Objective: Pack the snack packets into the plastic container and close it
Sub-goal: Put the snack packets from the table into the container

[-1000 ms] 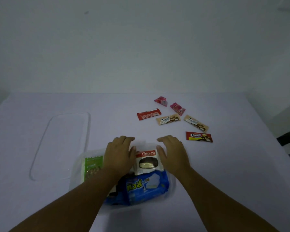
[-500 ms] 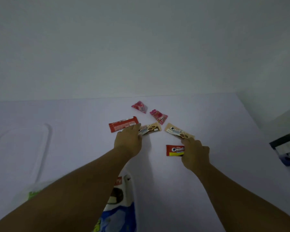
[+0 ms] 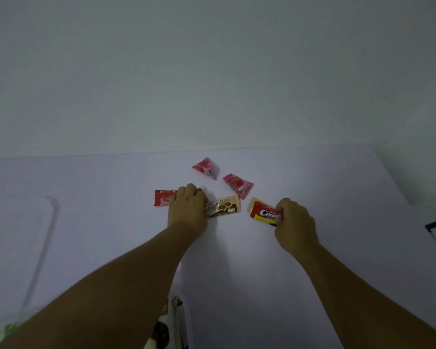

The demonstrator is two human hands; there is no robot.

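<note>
Both hands grasp packets: the left hand [image 3: 188, 210] grips the beige Cream-O packet [image 3: 224, 207], the right hand [image 3: 294, 222] the red Cream-O packet [image 3: 264, 214], with the container [image 3: 184, 321] lying behind, toward the person.

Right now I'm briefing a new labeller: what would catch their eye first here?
Both hands gathering snacks mid-table: the left hand grips a beige Cream-O packet and lies over a red packet, while the right hand pinches a red Cream-O packet. Beyond them lie two pink pyramid packets, untouched.
</note>
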